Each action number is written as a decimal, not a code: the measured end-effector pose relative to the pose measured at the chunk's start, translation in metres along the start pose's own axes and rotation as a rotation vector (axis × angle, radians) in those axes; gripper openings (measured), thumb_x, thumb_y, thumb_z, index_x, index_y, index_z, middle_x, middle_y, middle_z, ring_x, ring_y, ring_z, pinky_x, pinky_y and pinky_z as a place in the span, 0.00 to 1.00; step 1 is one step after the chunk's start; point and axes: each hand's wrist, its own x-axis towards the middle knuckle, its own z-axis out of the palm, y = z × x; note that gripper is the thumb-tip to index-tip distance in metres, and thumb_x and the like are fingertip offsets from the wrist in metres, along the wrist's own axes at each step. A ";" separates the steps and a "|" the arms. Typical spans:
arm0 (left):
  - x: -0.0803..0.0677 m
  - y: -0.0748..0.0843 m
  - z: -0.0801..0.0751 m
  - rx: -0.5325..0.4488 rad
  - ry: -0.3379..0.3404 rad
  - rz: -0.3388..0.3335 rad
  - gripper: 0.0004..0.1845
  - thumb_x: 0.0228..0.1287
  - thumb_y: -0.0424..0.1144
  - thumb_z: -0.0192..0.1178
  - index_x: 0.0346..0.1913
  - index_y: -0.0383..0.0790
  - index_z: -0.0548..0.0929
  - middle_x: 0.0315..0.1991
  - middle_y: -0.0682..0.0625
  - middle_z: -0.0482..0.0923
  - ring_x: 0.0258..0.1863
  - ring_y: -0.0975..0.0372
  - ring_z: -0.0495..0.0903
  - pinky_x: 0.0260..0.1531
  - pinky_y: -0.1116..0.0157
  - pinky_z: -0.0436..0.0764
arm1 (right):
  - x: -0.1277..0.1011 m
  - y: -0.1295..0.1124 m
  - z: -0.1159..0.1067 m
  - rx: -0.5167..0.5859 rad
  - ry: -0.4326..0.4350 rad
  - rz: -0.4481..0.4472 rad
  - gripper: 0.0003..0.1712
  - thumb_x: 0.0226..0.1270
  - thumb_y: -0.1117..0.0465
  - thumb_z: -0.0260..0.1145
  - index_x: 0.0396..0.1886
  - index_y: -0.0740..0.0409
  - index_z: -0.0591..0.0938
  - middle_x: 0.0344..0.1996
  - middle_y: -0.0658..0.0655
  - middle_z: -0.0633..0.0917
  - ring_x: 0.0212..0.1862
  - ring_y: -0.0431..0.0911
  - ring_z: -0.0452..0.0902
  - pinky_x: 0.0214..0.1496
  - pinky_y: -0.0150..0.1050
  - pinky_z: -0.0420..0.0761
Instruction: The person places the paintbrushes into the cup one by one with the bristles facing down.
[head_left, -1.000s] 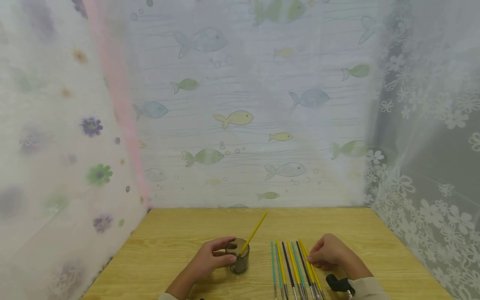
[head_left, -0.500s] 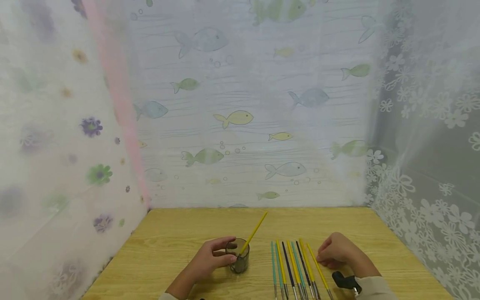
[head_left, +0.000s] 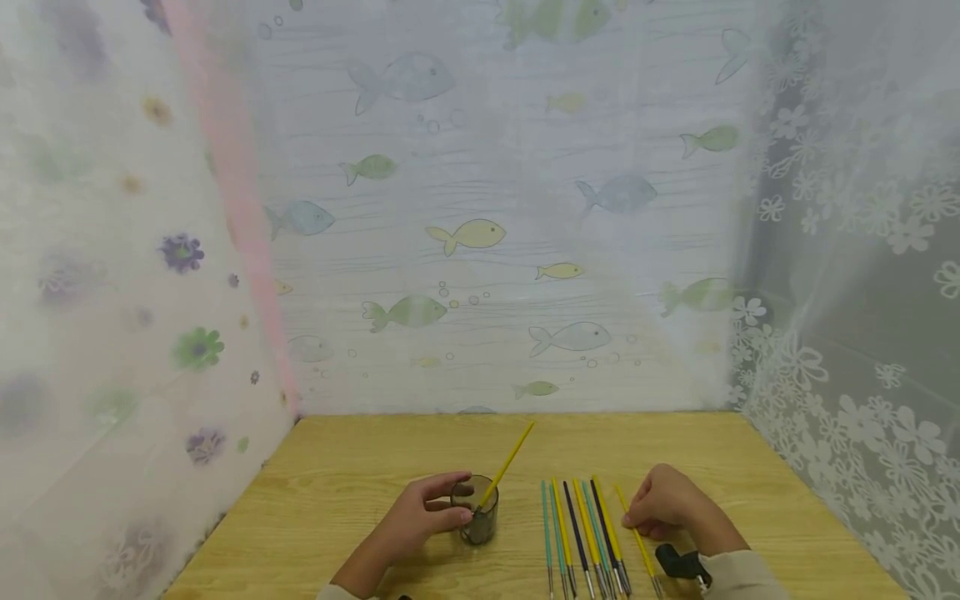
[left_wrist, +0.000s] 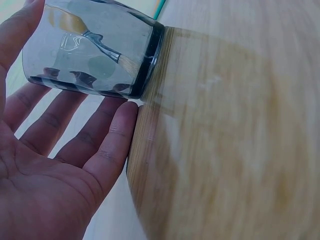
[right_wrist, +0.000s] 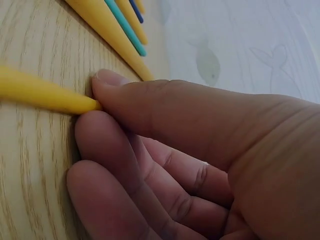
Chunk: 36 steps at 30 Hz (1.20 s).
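My left hand (head_left: 416, 517) curls its thumb and fingers round a smoky clear drinking glass (head_left: 482, 529) standing upright on the table. A yellow-handled paintbrush (head_left: 512, 458) leans in it, bristles down; the left wrist view shows its metal ferrule (left_wrist: 104, 46) through the glass wall. At right, my right hand (head_left: 666, 504) pinches the handle end of another yellow paintbrush (head_left: 643, 550) between thumb and forefinger. That brush lies on the table, apart from the row. Beside it lie several paintbrushes (head_left: 575, 525) with teal, yellow and dark blue handles, side by side, bristles toward me.
The wooden table (head_left: 360, 450) ends at a fish-print curtain (head_left: 480, 333) at the back. Flower-patterned sheets hang at the left (head_left: 135, 333) and right (head_left: 862, 400). A black device (head_left: 678, 562) sits at my right wrist.
The rightmost yellow paintbrush has come away from the row to the right. My right hand drew off right, then moved back left onto its handle end. The left hand stays on the glass.
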 end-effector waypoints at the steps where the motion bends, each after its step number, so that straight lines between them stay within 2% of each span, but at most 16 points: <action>1: 0.000 0.000 0.000 0.001 0.000 -0.001 0.34 0.73 0.39 0.66 0.78 0.37 0.67 0.71 0.30 0.70 0.65 0.43 0.80 0.54 0.57 0.87 | 0.000 -0.001 0.001 -0.005 0.010 0.015 0.09 0.51 0.64 0.84 0.24 0.62 0.90 0.18 0.56 0.87 0.20 0.44 0.82 0.24 0.38 0.83; 5: -0.001 -0.001 0.000 0.005 -0.001 -0.005 0.34 0.74 0.40 0.66 0.78 0.38 0.67 0.71 0.30 0.70 0.64 0.45 0.81 0.54 0.57 0.87 | 0.001 -0.001 0.001 -0.004 0.024 0.046 0.08 0.51 0.65 0.83 0.26 0.63 0.90 0.20 0.56 0.88 0.22 0.46 0.84 0.27 0.40 0.86; 11: -0.001 0.000 0.001 -0.001 -0.002 -0.007 0.33 0.74 0.39 0.65 0.77 0.41 0.69 0.71 0.30 0.70 0.64 0.45 0.81 0.54 0.57 0.87 | 0.005 0.005 -0.001 0.053 -0.008 0.036 0.06 0.52 0.65 0.81 0.28 0.63 0.91 0.20 0.56 0.88 0.22 0.45 0.84 0.27 0.39 0.85; 20: 0.000 0.001 0.001 0.004 -0.012 -0.003 0.34 0.74 0.40 0.65 0.78 0.39 0.68 0.71 0.31 0.71 0.64 0.44 0.80 0.54 0.57 0.87 | 0.003 0.006 -0.007 0.151 -0.026 0.004 0.08 0.54 0.65 0.77 0.33 0.66 0.91 0.21 0.56 0.88 0.23 0.45 0.85 0.28 0.40 0.86; 36: 0.000 -0.001 -0.001 0.028 -0.009 0.009 0.33 0.75 0.40 0.64 0.78 0.39 0.67 0.71 0.31 0.71 0.64 0.45 0.81 0.53 0.59 0.87 | 0.002 -0.018 -0.017 0.241 -0.037 -0.076 0.16 0.64 0.65 0.73 0.46 0.74 0.87 0.32 0.58 0.91 0.33 0.49 0.88 0.39 0.47 0.90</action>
